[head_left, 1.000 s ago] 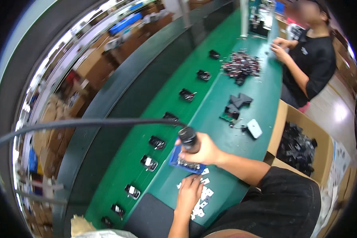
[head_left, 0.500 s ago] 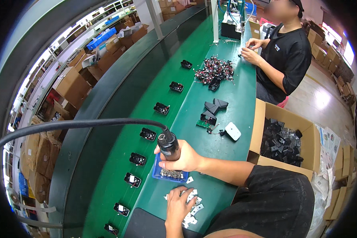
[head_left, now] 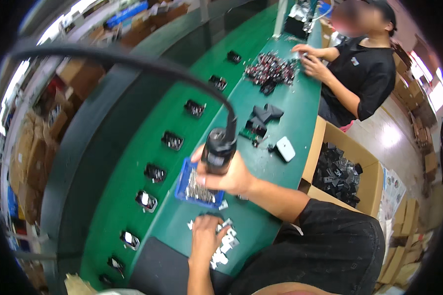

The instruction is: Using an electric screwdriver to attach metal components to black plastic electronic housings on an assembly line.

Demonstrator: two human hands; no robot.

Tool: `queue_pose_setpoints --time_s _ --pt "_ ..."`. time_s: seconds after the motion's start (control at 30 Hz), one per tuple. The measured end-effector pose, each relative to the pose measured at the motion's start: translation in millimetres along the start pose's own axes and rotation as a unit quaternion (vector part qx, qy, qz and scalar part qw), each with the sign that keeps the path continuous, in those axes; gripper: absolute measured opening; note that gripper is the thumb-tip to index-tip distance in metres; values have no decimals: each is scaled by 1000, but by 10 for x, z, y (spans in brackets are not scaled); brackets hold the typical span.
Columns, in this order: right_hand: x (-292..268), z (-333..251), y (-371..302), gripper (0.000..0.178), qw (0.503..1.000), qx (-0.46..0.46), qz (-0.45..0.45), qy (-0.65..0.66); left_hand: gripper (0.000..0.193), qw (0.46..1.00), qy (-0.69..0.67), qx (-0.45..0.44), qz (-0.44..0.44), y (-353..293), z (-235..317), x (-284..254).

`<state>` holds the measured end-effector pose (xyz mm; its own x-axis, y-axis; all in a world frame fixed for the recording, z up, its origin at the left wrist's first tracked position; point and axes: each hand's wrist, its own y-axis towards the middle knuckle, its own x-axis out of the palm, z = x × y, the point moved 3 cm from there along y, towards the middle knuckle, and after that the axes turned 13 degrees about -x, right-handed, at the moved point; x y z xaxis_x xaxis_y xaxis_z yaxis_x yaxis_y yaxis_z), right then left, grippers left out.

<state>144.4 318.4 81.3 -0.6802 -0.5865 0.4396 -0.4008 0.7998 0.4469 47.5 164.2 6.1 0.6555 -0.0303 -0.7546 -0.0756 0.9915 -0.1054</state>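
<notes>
My right hand is wrapped round a black corded electric screwdriver. It holds the tool over a blue tray of small metal screws; the tool's tip is hidden. Nearer to me, my left hand reaches over the green worktop, its thumb apart from the bent fingers. Small white plates lie scattered beside and under that hand. A dark patch shows at its blurred fingertips, and I cannot make out what it is. I see nothing held in this hand.
Black housings stand in a row along the green belt at left; some carry white pieces. A black mat lies near me. Beyond are a white cover, wired parts, a carton and a co-worker.
The whole view has tilted and shifted. My left hand's fingers have drawn closer together near the plates' far edge. The screwdriver remains in my right hand above the screw tray.
</notes>
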Motion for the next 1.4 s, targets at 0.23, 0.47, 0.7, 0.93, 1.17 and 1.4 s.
queue_pose_setpoints --time_s 0.23,0.47,0.7,0.93,1.17,1.4 --pt "-89 -96 122 44 995 -67 7 -73 23 999 26 -3 39 82 89 -54" --pt "-54 -18 7 42 987 -99 6 -126 18 997 21 -36 63 2 24 -24" --pt "-82 3 18 43 992 -123 29 -14 19 998 29 -17 58 -12 50 -39" --pt "-123 158 29 41 985 -115 2 -130 21 999 33 -26 6 1 17 44" --pt "-120 218 120 41 989 -129 -11 -71 19 999 18 -28 21 10 40 18" --pt "-70 156 60 43 992 -123 15 -35 16 994 -74 -20 81 72 -94 -223"
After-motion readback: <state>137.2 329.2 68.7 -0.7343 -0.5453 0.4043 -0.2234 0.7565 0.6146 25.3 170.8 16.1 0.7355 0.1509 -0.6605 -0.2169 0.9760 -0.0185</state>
